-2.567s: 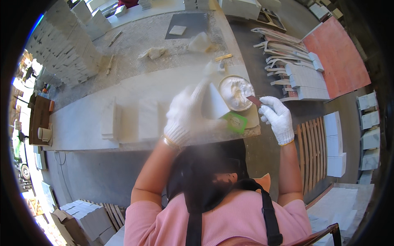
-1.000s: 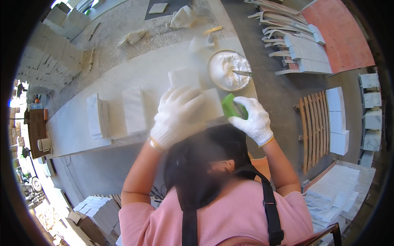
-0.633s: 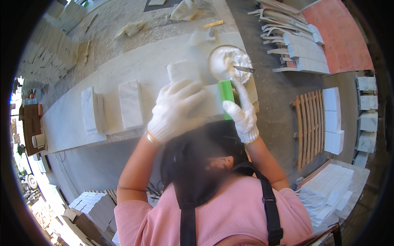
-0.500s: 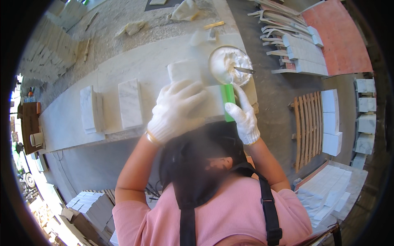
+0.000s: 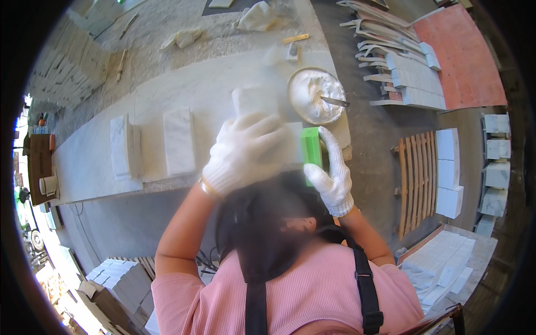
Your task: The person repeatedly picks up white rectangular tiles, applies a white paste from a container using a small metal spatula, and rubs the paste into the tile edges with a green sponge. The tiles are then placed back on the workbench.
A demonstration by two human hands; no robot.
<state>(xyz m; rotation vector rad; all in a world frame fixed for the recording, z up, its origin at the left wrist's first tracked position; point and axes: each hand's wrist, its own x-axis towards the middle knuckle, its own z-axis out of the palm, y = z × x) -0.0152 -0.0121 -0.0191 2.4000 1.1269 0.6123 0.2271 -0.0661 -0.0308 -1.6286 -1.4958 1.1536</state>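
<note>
My left hand, in a white knit glove, lies over the left part of a pale marble tile on the worktable. Its fingers are stretched out and slightly spread, partly hazed by a smear in the picture. My right hand, gloved too, grips a bright green block between thumb and fingers, held against the tile's right end. Just beyond them, a round bowl holds white paste with a metal blade stuck in it. Another white tile lies beyond my left hand.
More marble tiles lie to the left on the stone-topped table. Crumpled cloths and a small yellow strip are farther back. A wooden pallet and stacked white blocks stand at the right.
My right hand and the green block have slid a little toward me along the tile's end. My left hand stays on the tile. The whole view has shifted slightly.
</note>
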